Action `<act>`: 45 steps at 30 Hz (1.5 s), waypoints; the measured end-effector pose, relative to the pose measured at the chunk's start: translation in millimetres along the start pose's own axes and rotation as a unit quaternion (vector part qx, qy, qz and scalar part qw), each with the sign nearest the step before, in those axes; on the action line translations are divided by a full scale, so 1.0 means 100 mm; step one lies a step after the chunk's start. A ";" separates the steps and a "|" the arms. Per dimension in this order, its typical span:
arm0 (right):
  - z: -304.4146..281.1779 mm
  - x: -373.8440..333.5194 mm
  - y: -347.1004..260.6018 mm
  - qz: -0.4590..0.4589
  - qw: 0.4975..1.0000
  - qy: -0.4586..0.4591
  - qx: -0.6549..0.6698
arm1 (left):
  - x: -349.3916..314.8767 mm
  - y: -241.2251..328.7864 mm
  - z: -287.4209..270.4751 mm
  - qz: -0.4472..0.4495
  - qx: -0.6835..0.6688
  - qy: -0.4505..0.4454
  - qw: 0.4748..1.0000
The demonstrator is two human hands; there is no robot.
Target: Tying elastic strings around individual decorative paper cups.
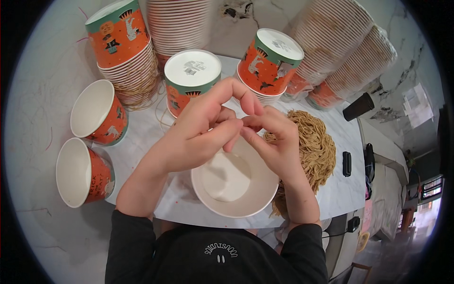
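Above the mouth of a white-lined paper tub [236,206], my two hands meet at the fingertips. The thumb and fingers of my left hand [201,135] are pinched together, with the index finger arched over. My right hand [281,142] pinches against them from the other side. Whatever sits between the fingertips is too small or hidden to name. Beside my right forearm lies a big heap of tan string [314,149], partly covered by that hand and arm. Just beyond my left hand stands an upside-down orange and green tub [193,71].
Two tubs [92,111] [73,173] lie tilted at the left. A string-wrapped stack [127,78] stands behind them. Another upturned stack [272,59] and plastic-wrapped stacks [331,38] stand at the back. A black cup [358,106] and small black object [346,164] are at the right.
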State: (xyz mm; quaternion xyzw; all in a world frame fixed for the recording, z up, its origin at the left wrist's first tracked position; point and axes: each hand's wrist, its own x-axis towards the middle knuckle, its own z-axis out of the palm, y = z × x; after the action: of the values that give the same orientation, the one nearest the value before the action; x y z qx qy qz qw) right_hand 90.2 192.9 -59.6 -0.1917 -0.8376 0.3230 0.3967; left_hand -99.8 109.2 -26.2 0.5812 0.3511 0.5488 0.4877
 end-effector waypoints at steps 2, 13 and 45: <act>0.00 -0.01 0.00 -0.023 1.000 0.000 -0.017 | -0.02 0.01 0.02 0.006 -0.017 -0.005 1.000; 0.09 -0.06 0.01 -0.051 0.997 -0.049 0.034 | -0.06 -0.02 0.05 0.056 -0.018 -0.048 0.997; -0.06 0.02 0.17 0.125 0.990 -0.010 -0.066 | -0.07 -0.13 -0.18 0.018 0.407 0.088 0.909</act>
State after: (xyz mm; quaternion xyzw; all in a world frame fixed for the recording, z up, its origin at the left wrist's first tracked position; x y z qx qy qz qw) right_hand 95.1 208.7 -67.3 -0.3172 -0.8305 0.3157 0.3317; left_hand -117.2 109.4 -42.4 0.6848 0.5751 0.4156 0.1660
